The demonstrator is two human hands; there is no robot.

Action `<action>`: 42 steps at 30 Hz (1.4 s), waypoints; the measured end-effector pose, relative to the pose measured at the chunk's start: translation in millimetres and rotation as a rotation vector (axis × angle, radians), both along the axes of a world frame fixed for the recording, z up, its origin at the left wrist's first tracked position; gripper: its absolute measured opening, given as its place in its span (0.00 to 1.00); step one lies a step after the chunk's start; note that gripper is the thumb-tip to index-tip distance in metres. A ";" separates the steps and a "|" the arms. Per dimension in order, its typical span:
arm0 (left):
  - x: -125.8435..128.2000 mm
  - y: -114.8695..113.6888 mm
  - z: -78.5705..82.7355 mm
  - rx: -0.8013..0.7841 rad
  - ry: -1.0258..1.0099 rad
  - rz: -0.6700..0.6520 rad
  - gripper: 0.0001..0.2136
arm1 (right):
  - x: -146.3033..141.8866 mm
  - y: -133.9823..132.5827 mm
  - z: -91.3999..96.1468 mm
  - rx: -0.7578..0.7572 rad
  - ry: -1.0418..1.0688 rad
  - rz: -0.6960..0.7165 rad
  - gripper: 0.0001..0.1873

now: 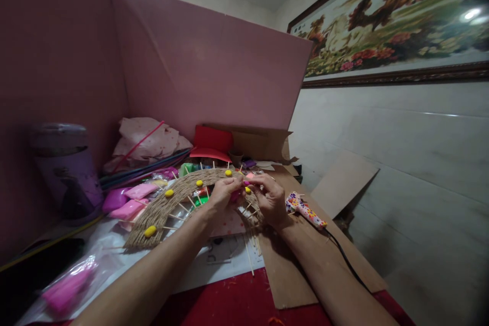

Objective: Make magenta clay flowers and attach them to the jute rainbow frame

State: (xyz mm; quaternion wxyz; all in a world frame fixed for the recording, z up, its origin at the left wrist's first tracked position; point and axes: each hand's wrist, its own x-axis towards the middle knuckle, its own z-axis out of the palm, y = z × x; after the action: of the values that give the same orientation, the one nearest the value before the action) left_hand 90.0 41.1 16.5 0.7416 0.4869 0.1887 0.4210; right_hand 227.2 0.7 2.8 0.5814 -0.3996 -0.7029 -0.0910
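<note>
A small magenta piece of what looks like modelling clay [246, 183] is between my fingertips, above the right part of a woven arch. My left hand [226, 191] pinches it from one side, and my right hand [270, 197] has its fingers curled and closed on the other side. The arch [183, 191] is wound from tan cord over thin wooden sticks, whose ends poke out along both edges. Several yellow ovals [169, 193] sit spaced along its face. More magenta material [235, 197] shows partly under my left hand.
A flower-patterned glue gun [305, 210] with a black cable lies right on cardboard [286, 270]. Pink clay packets [128, 209] and a purple bin [69, 183] stand left. Another pink bag [71, 288] lies front left. Red sheets [212, 142] are behind, before a pink panel [214, 71].
</note>
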 end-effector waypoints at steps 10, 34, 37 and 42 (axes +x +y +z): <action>2.2 8.2 -4.1 0.150 0.050 0.127 0.18 | 3.0 2.5 -1.6 -0.048 0.035 -0.035 0.04; -7.3 -4.6 1.5 1.353 1.359 0.448 0.10 | 47.4 19.2 -3.3 -0.283 -0.236 -0.187 0.04; -6.6 -6.1 -1.1 1.416 1.389 0.410 0.11 | 46.5 18.9 -4.2 -0.296 -0.239 -0.152 0.04; -4.0 -4.2 -6.1 1.416 1.439 0.362 0.10 | 46.0 19.7 -5.6 -0.301 -0.220 -0.121 0.04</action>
State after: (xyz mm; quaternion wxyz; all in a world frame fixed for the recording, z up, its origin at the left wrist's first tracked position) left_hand 86.0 36.9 10.4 -0.0796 0.9145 0.3675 0.1496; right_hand 273.2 20.5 -2.8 0.4282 -0.5113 -0.7425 -0.0629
